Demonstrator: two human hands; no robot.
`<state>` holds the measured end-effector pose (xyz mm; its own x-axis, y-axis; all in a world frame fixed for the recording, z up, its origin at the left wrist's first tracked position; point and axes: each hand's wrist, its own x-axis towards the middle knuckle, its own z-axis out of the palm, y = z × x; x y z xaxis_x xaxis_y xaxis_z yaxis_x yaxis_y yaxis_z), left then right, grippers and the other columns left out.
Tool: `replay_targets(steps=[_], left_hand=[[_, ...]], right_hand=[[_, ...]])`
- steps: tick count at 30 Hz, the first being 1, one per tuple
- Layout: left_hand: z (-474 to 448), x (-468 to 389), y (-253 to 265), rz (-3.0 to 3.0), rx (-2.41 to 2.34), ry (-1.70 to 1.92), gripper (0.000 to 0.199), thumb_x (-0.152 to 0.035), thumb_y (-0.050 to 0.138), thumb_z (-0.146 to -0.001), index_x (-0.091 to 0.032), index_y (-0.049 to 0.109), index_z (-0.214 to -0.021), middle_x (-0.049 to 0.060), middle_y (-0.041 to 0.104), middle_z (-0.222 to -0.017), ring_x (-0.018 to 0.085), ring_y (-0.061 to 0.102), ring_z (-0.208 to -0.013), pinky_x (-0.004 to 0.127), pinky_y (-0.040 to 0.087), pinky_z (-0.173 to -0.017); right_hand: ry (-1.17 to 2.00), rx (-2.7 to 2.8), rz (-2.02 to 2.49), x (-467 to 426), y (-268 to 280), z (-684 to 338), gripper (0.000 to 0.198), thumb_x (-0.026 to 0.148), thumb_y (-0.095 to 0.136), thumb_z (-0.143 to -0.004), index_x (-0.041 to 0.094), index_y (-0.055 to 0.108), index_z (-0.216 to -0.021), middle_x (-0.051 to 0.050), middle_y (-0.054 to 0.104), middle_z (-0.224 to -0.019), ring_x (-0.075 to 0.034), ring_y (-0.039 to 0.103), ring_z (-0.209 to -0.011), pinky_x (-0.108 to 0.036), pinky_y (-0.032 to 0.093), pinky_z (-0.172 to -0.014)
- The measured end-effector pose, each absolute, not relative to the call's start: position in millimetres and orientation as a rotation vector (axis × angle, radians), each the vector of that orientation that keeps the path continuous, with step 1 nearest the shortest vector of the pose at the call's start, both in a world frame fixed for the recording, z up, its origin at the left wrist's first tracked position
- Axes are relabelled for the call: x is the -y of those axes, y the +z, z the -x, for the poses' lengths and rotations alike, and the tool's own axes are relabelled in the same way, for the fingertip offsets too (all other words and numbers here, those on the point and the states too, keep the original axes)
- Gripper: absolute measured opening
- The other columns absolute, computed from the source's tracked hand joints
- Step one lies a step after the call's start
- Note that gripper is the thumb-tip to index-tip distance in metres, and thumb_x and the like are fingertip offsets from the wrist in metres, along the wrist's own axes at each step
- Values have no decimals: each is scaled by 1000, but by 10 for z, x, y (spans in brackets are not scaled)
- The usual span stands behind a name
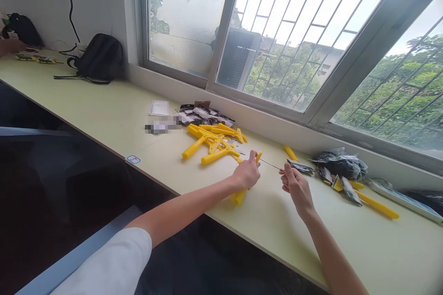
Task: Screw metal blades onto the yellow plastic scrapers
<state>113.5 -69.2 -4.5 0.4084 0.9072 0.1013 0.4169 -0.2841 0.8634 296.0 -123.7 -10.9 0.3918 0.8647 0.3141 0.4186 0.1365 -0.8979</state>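
My left hand (247,173) is closed around a yellow plastic part (239,197), whose thick lower end stands near the table's front edge. In my right hand (296,189) is a thin screwdriver (272,164), gripped by its reddish handle. Its slim shaft points left toward the upper end of the yellow part; whether the tip touches it, I cannot tell. Just beyond my left hand lies a pile of yellow plastic parts (218,143) with tube-like handles. My fingers hide the middle of the held part.
Black packets (200,113) lie by the window sill. To the right are a plastic-wrapped black bundle (341,164), more packets, a long yellow piece (377,205) and a white power strip (408,200). A black backpack (100,57) rests farther left; another person's hand (12,46) shows at the far left.
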Motion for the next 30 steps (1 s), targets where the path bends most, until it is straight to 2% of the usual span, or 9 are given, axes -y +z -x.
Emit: replay_targets(steps=[3, 7, 10, 14, 17, 20, 25, 28, 30], left_hand=[[-1134, 683, -60, -1860, -1116, 766, 36, -27, 41, -100, -26, 37, -136, 14, 70, -109, 16, 65, -56, 23, 47, -47], [-1126, 684, -67, -1846, -1082, 758, 40, -24, 42, -98, -26, 33, -137, 16, 68, -120, 15, 61, -50, 24, 45, -42], [-1124, 689, -64, -1833, -1076, 756, 42, -21, 43, -97, -27, 33, -137, 16, 64, -131, 14, 61, -51, 24, 45, -42], [-1130, 687, -63, -1850, -1087, 759, 41, -22, 43, -97, -26, 35, -137, 17, 66, -127, 14, 62, -52, 24, 45, -43], [-1130, 681, -65, -1840, -1086, 770, 40, -23, 43, -98, -25, 35, -137, 17, 67, -125, 12, 59, -48, 23, 44, -42], [-1122, 683, -61, -1819, -1078, 765, 48, -20, 46, -96, -26, 32, -141, 18, 64, -132, 12, 59, -50, 22, 45, -42], [-1128, 701, -44, -1873, -1118, 751, 65, -21, 44, -96, -29, 16, -154, 17, 66, -126, 15, 62, -52, 24, 46, -43], [-1130, 683, -33, -1948, -1148, 714, 52, -28, 38, -101, -27, 30, -152, 14, 72, -107, 17, 65, -55, 25, 48, -49], [-1113, 643, -19, -2005, -1189, 705, 46, -31, 37, -103, -26, 41, -148, 12, 73, -99, 19, 70, -65, 26, 51, -57]], right_hand=[[512, 1228, 1524, 1231, -127, -2989, 56, 74, 64, -79, 18, 64, -78, -3, 57, -70, -14, 49, -62, -29, 47, -57], [406, 1299, 1409, 1227, -117, -2993, 51, 67, 74, -75, 21, 63, -92, -4, 63, -83, -19, 57, -77, -32, 51, -72], [432, 1288, 1441, 1233, -114, -2977, 53, 68, 74, -75, 21, 64, -97, -3, 62, -81, -19, 57, -74, -31, 49, -66], [529, 1239, 1526, 1236, -130, -2981, 56, 74, 61, -82, 18, 65, -79, 2, 49, -61, -13, 44, -56, -29, 45, -57], [434, 1267, 1435, 1230, -130, -2981, 49, 68, 70, -79, 19, 65, -84, -1, 59, -71, -15, 51, -64, -31, 50, -64], [361, 1300, 1388, 1222, -125, -2966, 45, 62, 74, -78, 20, 66, -94, -4, 65, -82, -19, 59, -76, -33, 52, -71], [405, 1241, 1438, 1206, -151, -2953, 48, 64, 74, -76, 19, 66, -93, -3, 63, -77, -17, 56, -70, -32, 52, -68], [460, 1177, 1420, 1191, -177, -2953, 51, 64, 76, -72, 19, 66, -92, -1, 59, -74, -15, 53, -67, -31, 53, -65], [493, 1152, 1392, 1179, -192, -2960, 51, 64, 77, -72, 18, 66, -92, 0, 58, -73, -14, 51, -64, -30, 53, -65]])
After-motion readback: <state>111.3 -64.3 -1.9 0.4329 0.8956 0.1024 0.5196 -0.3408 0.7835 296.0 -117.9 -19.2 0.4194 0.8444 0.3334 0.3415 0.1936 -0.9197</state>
